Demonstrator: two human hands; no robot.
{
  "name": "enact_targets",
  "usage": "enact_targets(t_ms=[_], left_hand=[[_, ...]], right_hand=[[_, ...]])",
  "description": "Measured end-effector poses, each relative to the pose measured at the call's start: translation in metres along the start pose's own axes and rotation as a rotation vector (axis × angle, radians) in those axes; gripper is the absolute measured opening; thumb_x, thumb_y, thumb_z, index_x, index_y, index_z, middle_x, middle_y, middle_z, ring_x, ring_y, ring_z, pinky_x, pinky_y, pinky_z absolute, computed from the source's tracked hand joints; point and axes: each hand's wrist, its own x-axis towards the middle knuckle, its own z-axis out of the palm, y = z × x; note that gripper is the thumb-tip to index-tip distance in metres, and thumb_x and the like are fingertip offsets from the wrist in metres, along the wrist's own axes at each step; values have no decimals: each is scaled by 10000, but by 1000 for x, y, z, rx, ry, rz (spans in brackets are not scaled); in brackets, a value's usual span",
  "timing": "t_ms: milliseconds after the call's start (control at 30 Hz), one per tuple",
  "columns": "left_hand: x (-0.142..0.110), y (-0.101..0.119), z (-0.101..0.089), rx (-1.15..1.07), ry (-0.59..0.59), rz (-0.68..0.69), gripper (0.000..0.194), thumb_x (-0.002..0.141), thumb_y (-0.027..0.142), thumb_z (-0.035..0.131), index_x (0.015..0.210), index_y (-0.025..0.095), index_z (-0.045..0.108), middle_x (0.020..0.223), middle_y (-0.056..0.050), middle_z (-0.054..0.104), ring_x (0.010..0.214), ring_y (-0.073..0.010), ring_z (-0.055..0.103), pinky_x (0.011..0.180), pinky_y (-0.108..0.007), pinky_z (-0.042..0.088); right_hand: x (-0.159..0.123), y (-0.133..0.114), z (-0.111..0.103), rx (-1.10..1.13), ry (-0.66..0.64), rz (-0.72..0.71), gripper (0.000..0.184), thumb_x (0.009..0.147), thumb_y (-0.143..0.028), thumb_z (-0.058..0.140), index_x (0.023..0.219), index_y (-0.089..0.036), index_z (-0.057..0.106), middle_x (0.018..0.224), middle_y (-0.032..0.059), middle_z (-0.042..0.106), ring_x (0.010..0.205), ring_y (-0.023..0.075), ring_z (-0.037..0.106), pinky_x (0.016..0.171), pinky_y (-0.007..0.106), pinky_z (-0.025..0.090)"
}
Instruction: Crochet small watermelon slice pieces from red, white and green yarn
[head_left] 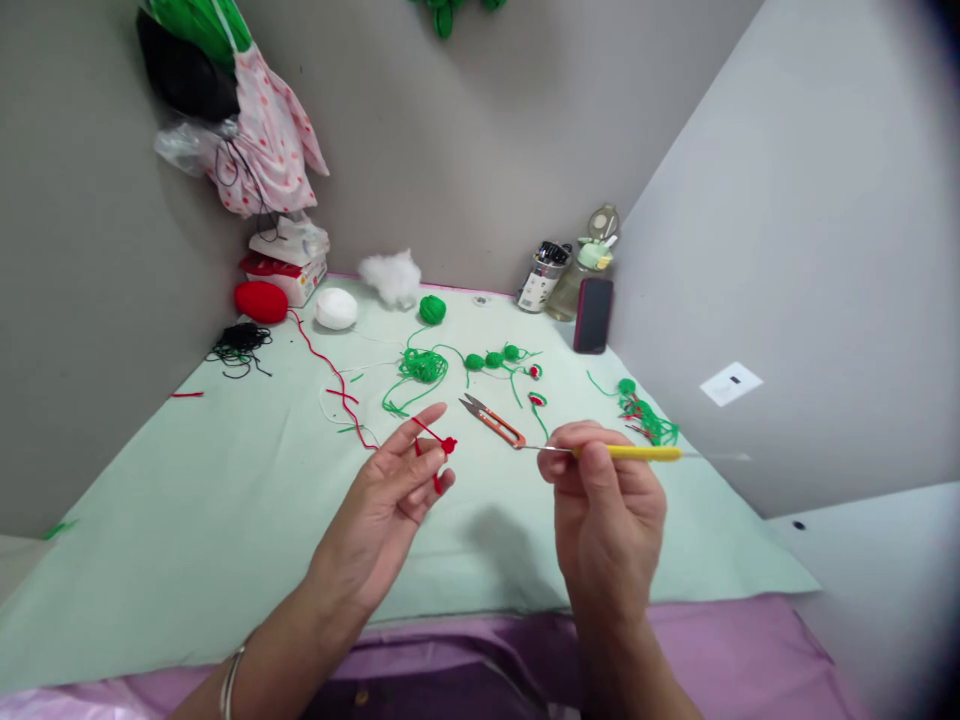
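Note:
My left hand (401,475) pinches a small red crochet piece (448,445) between thumb and fingers. Red yarn (426,429) runs from it over the raised index finger and down to the lower fingers. In my right hand (604,490) is a crochet hook with a yellow handle (637,453), held level with its thin metal tip pointing left. The hook is apart from the red piece. Between the hands, farther back on the table, lie orange thread snips (495,422). A red yarn ball (261,301) stands at the back left, its strand trailing towards my left hand.
The pale green cloth (247,540) bears a tangle of green yarn (424,366), a green ball (432,310), a white ball (335,309) and white stuffing (391,277). Small green crochet pieces (493,359) lie mid-table. A phone (593,316) leans by a bottle (566,290) at the back right.

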Motion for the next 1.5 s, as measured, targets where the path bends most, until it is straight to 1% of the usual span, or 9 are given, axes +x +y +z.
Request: enact_targets(t_ms=[67,133,333,400,500,733,1000,1233,1500], left_hand=[[-1,1,1,40,-15,42,488,773,169,947,1237,249,822,769,72,662,581,-33,488,840,-244,571],[-3,-1,3,79,-47,37,473,793,200,940,1247,241,816,753,75,646,573,-37,471,848,-250,573],[-6,-4,3,64,-30,9,199,804,253,930,980,189,861,741,55,621,574,-40,439,891,-278,582],[-6,-4,2,54,-34,2,163,813,248,922,955,192,863,690,67,577,565,-39,430,907,-284,582],[-7,-4,2,54,-63,-11,158,830,249,910,971,194,865,636,83,525,545,-34,407,913,-286,584],[-9,-5,5,59,-59,-25,137,814,240,924,931,194,870,740,56,618,540,-15,425,891,-280,594],[-6,-4,3,45,-50,-39,160,798,247,937,930,190,867,696,57,612,539,-28,428,894,-294,600],[-7,-3,7,42,-65,-44,184,768,258,957,904,179,861,690,67,603,515,-15,398,874,-285,602],[-7,-5,6,56,-80,-49,116,819,251,922,889,193,851,792,50,666,515,-6,420,882,-291,603]], right_hand=[[2,-1,1,88,-80,80,205,1051,-307,655,916,-224,784,798,20,679,658,143,587,613,295,501],[-1,-2,2,86,-136,96,191,1048,-302,665,924,-224,788,802,27,689,694,157,594,646,310,503],[-9,-3,3,3,-90,18,192,1063,-235,627,965,-254,791,830,21,712,773,176,589,710,329,498],[-9,-3,3,-16,-94,16,197,1063,-231,624,959,-253,790,837,26,720,768,181,596,699,335,501],[-8,-3,3,-30,-94,18,202,1064,-228,618,959,-253,788,849,28,727,761,181,599,690,338,504],[-8,-3,4,-44,-94,19,184,1058,-239,629,969,-243,789,851,35,729,750,181,607,686,349,514],[-8,-1,2,-41,-90,-4,185,1060,-234,628,978,-257,793,839,27,724,758,183,603,682,345,498],[-8,1,3,-19,-101,-12,204,1066,-202,616,982,-254,795,883,22,737,790,174,609,723,341,495],[-9,-2,4,-43,-96,-14,193,1058,-216,622,970,-249,790,863,32,738,783,188,632,687,342,518]])
